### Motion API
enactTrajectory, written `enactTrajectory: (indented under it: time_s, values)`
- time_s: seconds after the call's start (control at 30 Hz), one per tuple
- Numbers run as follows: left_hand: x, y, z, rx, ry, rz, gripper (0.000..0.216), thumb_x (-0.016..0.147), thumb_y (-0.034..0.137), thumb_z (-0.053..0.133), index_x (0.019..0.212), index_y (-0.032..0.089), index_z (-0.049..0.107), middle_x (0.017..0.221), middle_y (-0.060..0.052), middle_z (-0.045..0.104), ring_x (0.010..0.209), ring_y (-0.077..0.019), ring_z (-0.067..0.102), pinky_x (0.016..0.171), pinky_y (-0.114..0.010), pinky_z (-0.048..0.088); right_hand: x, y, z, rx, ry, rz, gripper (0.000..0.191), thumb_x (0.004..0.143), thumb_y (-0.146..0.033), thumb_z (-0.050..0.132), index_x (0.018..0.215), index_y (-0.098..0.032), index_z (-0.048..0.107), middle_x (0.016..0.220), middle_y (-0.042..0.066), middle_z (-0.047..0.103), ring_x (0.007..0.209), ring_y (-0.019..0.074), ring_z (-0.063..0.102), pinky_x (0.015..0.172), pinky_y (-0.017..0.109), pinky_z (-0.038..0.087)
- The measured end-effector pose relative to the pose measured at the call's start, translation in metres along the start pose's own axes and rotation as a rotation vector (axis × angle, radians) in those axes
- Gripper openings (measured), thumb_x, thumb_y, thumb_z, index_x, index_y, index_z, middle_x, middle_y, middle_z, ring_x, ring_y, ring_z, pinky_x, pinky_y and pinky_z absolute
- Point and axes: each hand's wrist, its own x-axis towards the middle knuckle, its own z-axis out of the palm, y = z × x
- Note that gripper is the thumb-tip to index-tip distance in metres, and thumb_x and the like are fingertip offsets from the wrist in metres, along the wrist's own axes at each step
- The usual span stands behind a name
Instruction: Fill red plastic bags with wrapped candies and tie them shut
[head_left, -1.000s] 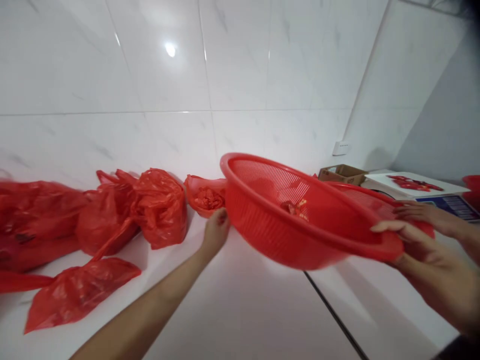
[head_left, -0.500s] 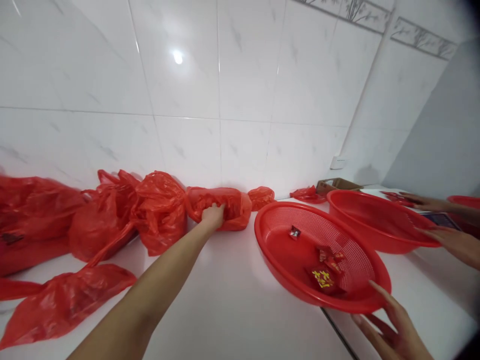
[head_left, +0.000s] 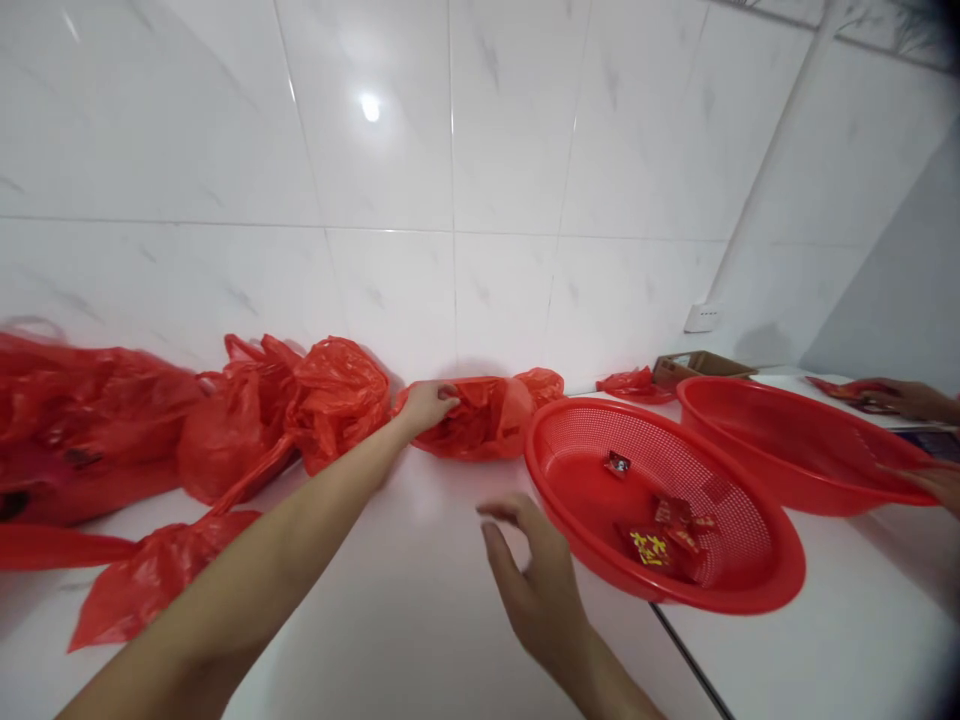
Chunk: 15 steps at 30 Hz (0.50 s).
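My left hand point(head_left: 426, 408) is at the left edge of a red plastic bag point(head_left: 487, 440) standing open by the wall, its fingers closed over the bag's rim. Crumpled red contents show inside the mouth, too dim to name. My right hand point(head_left: 536, 575) hovers above the white table, fingers curved and apart with nothing in them, just left of a red plastic basket point(head_left: 780, 575). In that basket lie several small red wrapped packets point(head_left: 679, 520), one with yellow lettering, and a dark little packet point(head_left: 617, 463).
More red plastic bags point(head_left: 337, 400) line the wall to the left, with a knotted one point(head_left: 142, 580) nearer me. At right, a second red basket point(head_left: 795, 470) stands before a brown tray point(head_left: 701, 364). Another person's hand point(head_left: 911, 398) holds something red there.
My right hand has left the basket's near rim and moved left over the table. My left hand has shifted from inside the bag's mouth to its left edge. The view has turned slightly.
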Motion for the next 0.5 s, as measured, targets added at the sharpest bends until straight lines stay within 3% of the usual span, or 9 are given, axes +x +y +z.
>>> enactTrajectory:
  time_s: [0.1,0.17,0.23,0.33,0.5]
  values:
    - [-0.022,-0.003,-0.005,-0.001,-0.046,0.043,0.024,0.084,0.026,0.058,0.102,0.014,0.068,0.081,-0.004,0.071,0.072,-0.0165,0.065,0.068,-0.027,0.049,0.075,0.001,0.027,-0.054,-0.025,-0.036,0.022,0.090,-0.018,0.043,0.108,-0.020,0.056,0.109,0.007,0.062,0.103,0.0175,0.058,0.092,0.031,0.046]
    - [-0.036,-0.004,-0.009,0.024,-0.098,0.081,0.015,0.079,0.021,0.060,0.087,0.016,0.072,0.078,-0.003,0.072,0.071,-0.0167,0.064,0.067,-0.026,0.048,0.118,0.018,0.044,-0.282,-0.054,0.109,0.030,0.089,-0.012,0.037,0.113,-0.018,0.054,0.120,0.009,0.058,0.113,0.0165,0.053,0.099,0.030,0.040]
    - [-0.049,-0.006,-0.010,0.067,-0.154,0.118,0.009,0.074,0.019,0.063,0.073,0.019,0.072,0.074,-0.003,0.071,0.070,-0.0179,0.063,0.068,-0.027,0.048,0.147,0.043,0.057,-0.347,-0.083,0.193,0.030,0.085,-0.009,0.043,0.113,-0.013,0.055,0.124,0.014,0.056,0.118,0.0217,0.049,0.103,0.036,0.035]
    - [-0.067,-0.008,-0.005,0.134,-0.157,0.152,0.015,0.077,0.021,0.058,0.076,0.020,0.073,0.086,-0.007,0.071,0.085,-0.0222,0.063,0.082,-0.032,0.047,0.163,0.077,0.067,-0.393,-0.135,0.287,0.030,0.074,-0.007,0.057,0.103,-0.013,0.059,0.115,0.016,0.060,0.113,0.0279,0.052,0.099,0.042,0.036]
    - [-0.081,-0.013,0.023,0.183,-0.120,0.161,0.030,0.080,0.012,0.054,0.107,0.015,0.066,0.124,-0.016,0.059,0.123,-0.0322,0.044,0.106,-0.052,0.027,0.154,0.094,0.066,-0.368,-0.117,0.271,0.028,0.077,-0.007,0.052,0.102,-0.016,0.056,0.100,0.010,0.065,0.097,0.0213,0.059,0.089,0.034,0.042]
